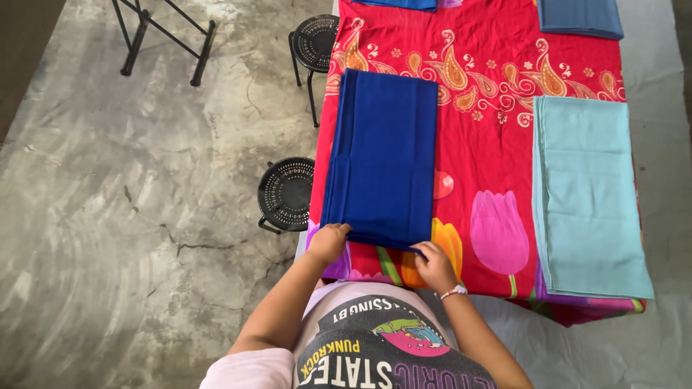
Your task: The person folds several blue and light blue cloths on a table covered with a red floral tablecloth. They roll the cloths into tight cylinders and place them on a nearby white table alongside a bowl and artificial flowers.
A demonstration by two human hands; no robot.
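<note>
Down at the near edge of the table, the left hand [328, 243] and the right hand [434, 264] each pinch a near corner of the folded dark blue cotton cloth [382, 155], fingers closed on its hem. That cloth lies flat as a long rectangle on the red floral printed table cover [497, 115], toward its left side. It looks light, soft and limp, likely to sag or unfold if lifted by one point, so the two near corners seem the sound places to hold it. A folded light blue cloth [587, 194] lies well apart on the right, and a folded grey-blue cloth [580, 16] sits at the far edge. No packages, labels or signs show. Two round black perforated stools [287, 193] stand beside the table.
</note>
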